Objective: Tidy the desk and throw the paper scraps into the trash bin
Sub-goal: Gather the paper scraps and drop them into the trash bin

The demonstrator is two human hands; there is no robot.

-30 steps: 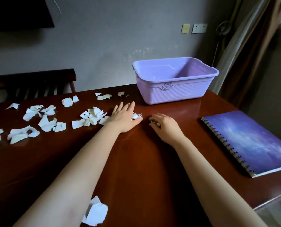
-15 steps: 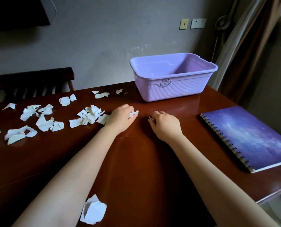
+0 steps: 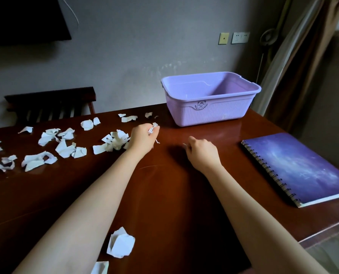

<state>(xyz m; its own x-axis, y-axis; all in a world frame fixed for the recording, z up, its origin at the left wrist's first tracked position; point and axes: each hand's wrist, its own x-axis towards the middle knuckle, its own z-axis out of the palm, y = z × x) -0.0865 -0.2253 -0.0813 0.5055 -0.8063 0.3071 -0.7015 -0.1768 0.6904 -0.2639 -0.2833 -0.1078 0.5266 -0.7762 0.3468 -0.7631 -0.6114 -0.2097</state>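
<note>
Reading the dark wooden desk (image 3: 164, 194) as a clock with the person at 6 o'clock, one slatted chair (image 3: 50, 103) stands behind the far edge at about 10 o'clock. The loose paper scraps (image 3: 65, 148) are spread from 9 to 11 o'clock. There are roughly twenty white torn pieces, some overlapping too much for an exact count, with the thickest heap (image 3: 115, 141) just beside the left wrist. Four small bits (image 3: 129, 118) lie at 12 o'clock, and two more pieces (image 3: 121, 243) sit at 6 o'clock, beside the left forearm at the near edge. The left hand (image 3: 143, 139), just left of the desk's centre, is closed in a fist round one crumpled wad (image 3: 154, 129) of scraps that sticks out past the knuckles, and a thin strip dangles below it. The right hand (image 3: 201, 152), near it but apart, has its fingers curled in and pinches one tiny sliver (image 3: 184, 144) at the fingertips. One lilac trash bin (image 3: 214, 113) stands upright on the desk at 1 o'clock, and no paper can be seen inside it. One spiral notebook (image 3: 303, 169) with a blue-violet cover lies flat at 3 o'clock. On the wall behind are two plates (image 3: 240, 37), and a curtain (image 3: 303, 66) hangs at the far right.
</note>
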